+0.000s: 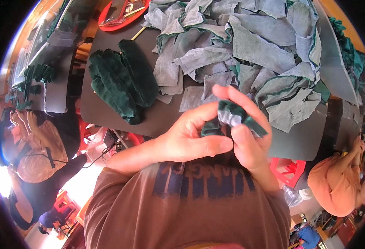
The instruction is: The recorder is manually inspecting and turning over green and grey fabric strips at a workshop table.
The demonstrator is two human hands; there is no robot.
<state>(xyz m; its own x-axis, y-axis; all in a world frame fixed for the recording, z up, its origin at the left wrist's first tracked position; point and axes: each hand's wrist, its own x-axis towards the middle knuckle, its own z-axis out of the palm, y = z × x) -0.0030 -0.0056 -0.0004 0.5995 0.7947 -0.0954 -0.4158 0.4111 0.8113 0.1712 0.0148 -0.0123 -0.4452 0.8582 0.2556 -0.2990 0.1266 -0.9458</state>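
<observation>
Close in front of my chest, both hands hold a gathered piece of dark green velvet cloth (231, 108) with a greyish inner side. My left hand (186, 135) has its thumb stretched across under the cloth and its fingers curled behind it. My right hand (253, 139) wraps round the other side, thumb pressed on the grey part and fingers arched over the top. Some fingertips are hidden behind the cloth. Just beyond my hands lies a big heap of flat grey cloth pieces (261, 41) with green edges.
On the dark table (108, 41), bunched green velvet rolls (116, 83) lie to the left, beside a thin stick (138, 33). A red tray (122, 18) with small items is at the far left. Other people sit left (41, 145) and right (336, 182). A red stool (288, 170) stands at lower right.
</observation>
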